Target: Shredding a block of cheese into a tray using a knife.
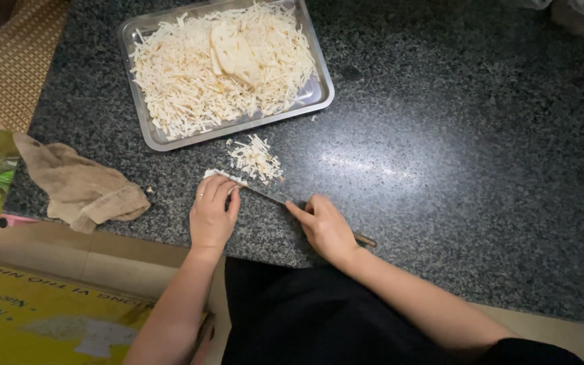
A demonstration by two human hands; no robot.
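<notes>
The bench [441, 135] is of dark speckled stone, polished, with a bright reflection near its middle. On its far part lies a rectangular metal tray [149, 132], tilted a little, filled with pale shredded strips and some flat slices on top. Just in front of the tray there is a small heap of cut strips [255, 159] directly on the stone. At the left edge lies a crumpled beige cloth [79, 186], partly hanging over the side.
</notes>
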